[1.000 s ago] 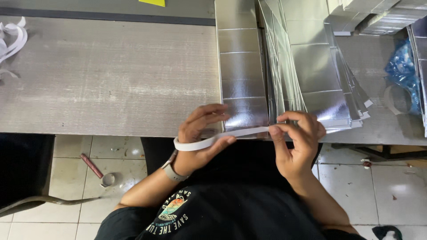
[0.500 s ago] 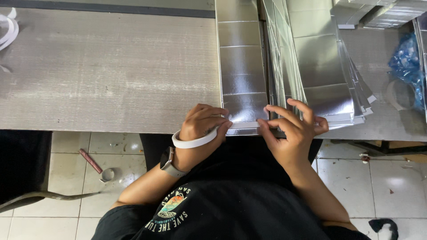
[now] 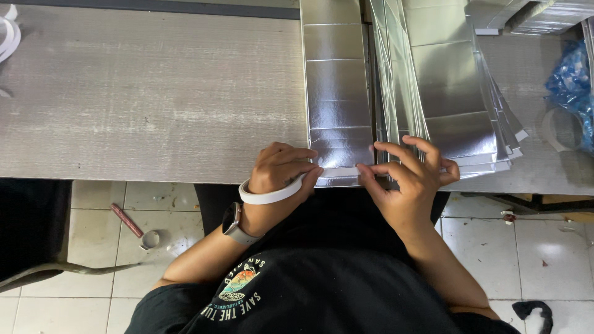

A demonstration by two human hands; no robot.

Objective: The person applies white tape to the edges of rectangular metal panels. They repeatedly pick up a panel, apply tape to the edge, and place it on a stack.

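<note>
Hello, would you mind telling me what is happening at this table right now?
A person is pressing a white strip along the near edge of a silver foil sheet on the grey table. The left hand holds the strip's loose curl, and the right hand pins the edge. A stack of foil sheets lies beside it.

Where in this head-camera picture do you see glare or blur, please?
In the head view, light glares off the silver foil sheets, whitest on the fanned stack at the right; the grey table shows only a dull sheen. Both hands, left hand and right hand, look sharp, as does the white strip. The floor tiles below are dimmer.
</note>
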